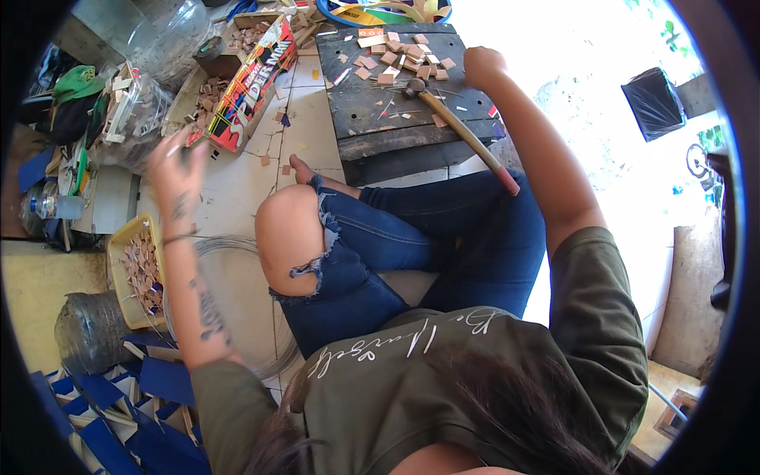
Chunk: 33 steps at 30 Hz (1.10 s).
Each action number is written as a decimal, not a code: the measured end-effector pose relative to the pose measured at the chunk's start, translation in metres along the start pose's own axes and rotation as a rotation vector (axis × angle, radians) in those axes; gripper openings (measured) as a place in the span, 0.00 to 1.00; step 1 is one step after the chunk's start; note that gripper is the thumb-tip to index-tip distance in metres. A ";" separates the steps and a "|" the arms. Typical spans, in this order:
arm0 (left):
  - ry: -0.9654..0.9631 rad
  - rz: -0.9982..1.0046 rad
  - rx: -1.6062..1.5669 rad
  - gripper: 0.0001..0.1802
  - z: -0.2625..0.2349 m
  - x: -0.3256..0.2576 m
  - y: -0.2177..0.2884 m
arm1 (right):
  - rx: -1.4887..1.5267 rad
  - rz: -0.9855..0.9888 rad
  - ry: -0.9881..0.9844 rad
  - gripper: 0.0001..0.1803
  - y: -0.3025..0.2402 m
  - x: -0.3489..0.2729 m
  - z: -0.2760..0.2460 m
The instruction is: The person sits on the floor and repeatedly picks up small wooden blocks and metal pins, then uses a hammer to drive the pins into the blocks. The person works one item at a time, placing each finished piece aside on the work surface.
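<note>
My left hand (176, 165) is raised beside a long box (252, 91) with a red, black and yellow printed side, which holds small tan wooden pieces. Motion smears its fingers, so I cannot make out whether they hold anything. At the right edge of a dark wooden work block (360, 119), my right hand (484, 68) is closed in a fist; whatever might be inside is hidden. Small square wooden pieces (412, 54) lie scattered on the block, with thin nails or pins among them. A hammer (463, 131) rests across it, its red-tipped handle reaching over my leg.
A yellow basket (127, 313) of wooden pieces stands at the left, beside a coil of thin wire (229, 245) on the tiles. Blue boards (119, 427) pile up at lower left. Beyond the block sits a blue basin (324, 9) with coloured strips.
</note>
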<state>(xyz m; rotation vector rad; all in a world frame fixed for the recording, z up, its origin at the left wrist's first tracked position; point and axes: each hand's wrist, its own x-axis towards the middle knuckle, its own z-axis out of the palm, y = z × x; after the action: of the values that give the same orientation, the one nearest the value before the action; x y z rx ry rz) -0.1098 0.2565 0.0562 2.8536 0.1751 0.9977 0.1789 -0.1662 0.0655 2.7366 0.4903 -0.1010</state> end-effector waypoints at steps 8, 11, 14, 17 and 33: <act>-0.288 0.408 -0.491 0.17 0.134 0.107 0.231 | 1.214 0.059 0.129 0.08 0.032 -0.040 0.028; -0.234 0.398 -0.339 0.12 0.164 0.123 0.257 | 1.498 0.084 0.170 0.07 0.034 -0.067 0.033; -0.304 0.344 -0.190 0.10 0.178 0.134 0.264 | 1.677 0.078 0.220 0.05 0.033 -0.083 0.032; -0.352 0.279 -0.080 0.08 0.181 0.138 0.270 | 1.830 0.054 0.261 0.04 0.030 -0.090 0.029; -0.159 0.248 -0.498 0.09 0.107 0.061 0.253 | 1.844 -0.069 0.218 0.06 -0.008 -0.113 0.020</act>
<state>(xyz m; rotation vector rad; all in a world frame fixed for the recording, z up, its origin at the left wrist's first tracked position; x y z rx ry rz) 0.0230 0.0084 0.0469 2.5071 -0.3948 0.7147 0.0697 -0.2030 0.0590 4.5487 0.7642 -0.4660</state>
